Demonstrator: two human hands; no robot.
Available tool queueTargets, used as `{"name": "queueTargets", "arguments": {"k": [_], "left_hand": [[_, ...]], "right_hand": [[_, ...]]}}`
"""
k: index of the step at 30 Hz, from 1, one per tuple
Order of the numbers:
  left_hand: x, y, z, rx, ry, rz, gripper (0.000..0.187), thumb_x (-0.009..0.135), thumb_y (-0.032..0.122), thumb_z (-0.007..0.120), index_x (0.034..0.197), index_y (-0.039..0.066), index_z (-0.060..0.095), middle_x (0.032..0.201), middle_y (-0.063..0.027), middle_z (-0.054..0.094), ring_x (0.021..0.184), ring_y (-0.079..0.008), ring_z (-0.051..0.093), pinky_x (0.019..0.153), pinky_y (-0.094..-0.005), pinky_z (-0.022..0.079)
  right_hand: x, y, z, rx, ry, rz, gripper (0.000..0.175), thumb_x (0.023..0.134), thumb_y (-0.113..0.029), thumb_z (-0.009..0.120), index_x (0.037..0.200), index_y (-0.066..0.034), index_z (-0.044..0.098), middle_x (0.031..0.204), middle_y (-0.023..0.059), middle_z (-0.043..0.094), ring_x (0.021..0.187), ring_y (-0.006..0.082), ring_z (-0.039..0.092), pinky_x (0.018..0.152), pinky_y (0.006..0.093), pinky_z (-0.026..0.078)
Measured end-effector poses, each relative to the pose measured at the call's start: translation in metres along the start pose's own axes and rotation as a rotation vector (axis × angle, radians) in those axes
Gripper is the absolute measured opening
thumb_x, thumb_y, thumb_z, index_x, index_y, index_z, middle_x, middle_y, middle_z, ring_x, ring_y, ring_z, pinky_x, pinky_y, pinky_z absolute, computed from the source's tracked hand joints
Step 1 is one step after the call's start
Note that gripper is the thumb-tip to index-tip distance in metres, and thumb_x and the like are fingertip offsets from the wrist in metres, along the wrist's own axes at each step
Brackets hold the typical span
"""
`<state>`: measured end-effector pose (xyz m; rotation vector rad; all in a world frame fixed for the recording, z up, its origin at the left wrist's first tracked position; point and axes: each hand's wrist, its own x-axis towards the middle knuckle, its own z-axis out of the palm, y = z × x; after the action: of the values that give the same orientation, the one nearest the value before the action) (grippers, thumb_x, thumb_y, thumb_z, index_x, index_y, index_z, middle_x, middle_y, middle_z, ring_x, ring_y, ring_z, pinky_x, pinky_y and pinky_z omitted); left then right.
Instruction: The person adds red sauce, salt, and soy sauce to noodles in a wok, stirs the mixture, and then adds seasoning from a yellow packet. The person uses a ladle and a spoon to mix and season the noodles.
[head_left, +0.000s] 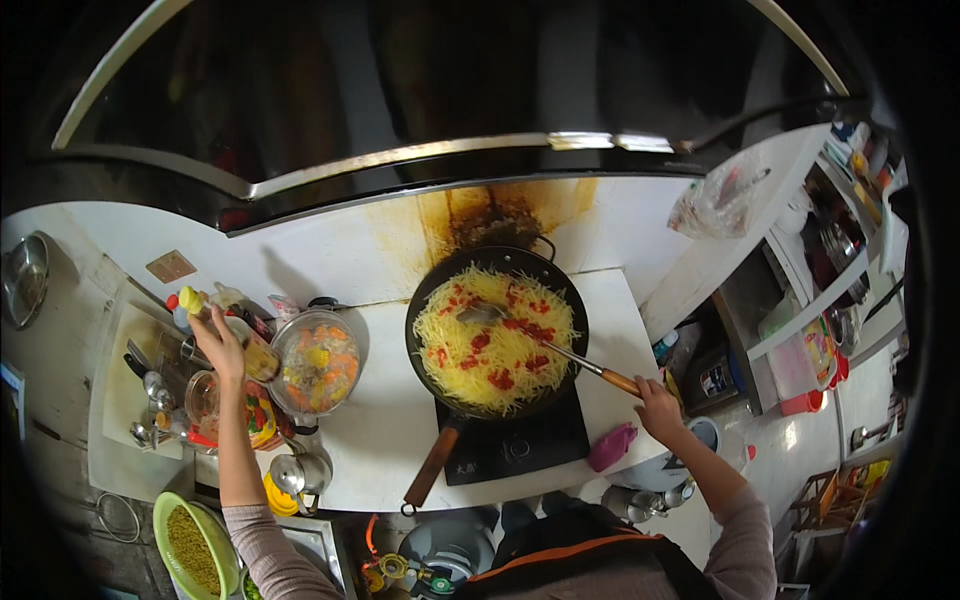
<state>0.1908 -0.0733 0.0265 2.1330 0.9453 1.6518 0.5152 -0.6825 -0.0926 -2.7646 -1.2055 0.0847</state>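
Observation:
My left hand is around the upper part of a bottle with a yellow cap and brownish contents. Beside it stands a clear-lidded pot or bowl with orange and yellow pieces visible. My right hand grips the wooden handle of a metal ladle. The ladle's head rests among pale yellow shredded food topped with red chopped pieces. This food fills a black wok on a black induction cooker. The wok's wooden handle points towards me.
A steel kettle stands at the counter's front left, near jars and utensils. A purple cloth or packet lies at the right edge. Below are a gas cylinder and a green basket. A range hood hangs overhead.

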Motion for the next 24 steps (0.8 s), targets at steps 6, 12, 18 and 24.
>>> {"name": "queueTargets", "arguments": {"k": [6,12,18,24], "left_hand": [[-0.05,0.048,0.028,-0.123,-0.265,-0.13,0.021,0.094,0.014,0.047,0.106,-0.003,0.046,0.083,-0.0081,0.054,0.073,-0.0145,0.049,0.068,-0.0288,0.042],[-0.082,0.125,0.037,-0.08,-0.591,-0.039,0.02,0.091,0.014,0.049,0.1,-0.004,0.046,0.069,-0.0086,0.054,0.062,-0.0159,0.05,0.058,-0.0303,0.042],[-0.097,0.176,0.053,0.061,-0.843,-0.044,0.02,0.092,0.014,0.049,0.095,-0.005,0.045,0.069,-0.0101,0.057,0.063,-0.0167,0.054,0.059,-0.0306,0.043],[-0.112,0.178,0.08,0.187,-0.971,0.001,0.034,0.088,0.023,0.052,0.1,-0.007,0.045,0.076,-0.0255,0.059,0.074,-0.0386,0.06,0.066,-0.0421,0.046]], "right_hand": [[0.048,-0.009,-0.019,-0.199,0.176,-0.269,0.033,0.078,-0.013,0.059,0.107,-0.003,0.047,0.081,0.0102,0.055,0.063,0.0281,0.061,0.052,0.0362,0.049],[0.052,0.013,-0.127,0.302,0.027,-0.409,0.025,0.081,-0.02,0.06,0.099,-0.0042,0.054,0.073,0.0165,0.06,0.065,0.0371,0.058,0.062,0.0444,0.047],[0.045,0.059,-0.104,0.447,-0.236,-0.381,0.018,0.083,-0.02,0.059,0.088,-0.0026,0.057,0.068,0.0197,0.058,0.064,0.0382,0.057,0.061,0.0454,0.044],[0.081,0.039,-0.048,0.643,-0.13,-0.413,0.018,0.08,-0.018,0.061,0.081,-0.0004,0.06,0.061,0.0173,0.057,0.052,0.0302,0.055,0.054,0.0386,0.044]]}}
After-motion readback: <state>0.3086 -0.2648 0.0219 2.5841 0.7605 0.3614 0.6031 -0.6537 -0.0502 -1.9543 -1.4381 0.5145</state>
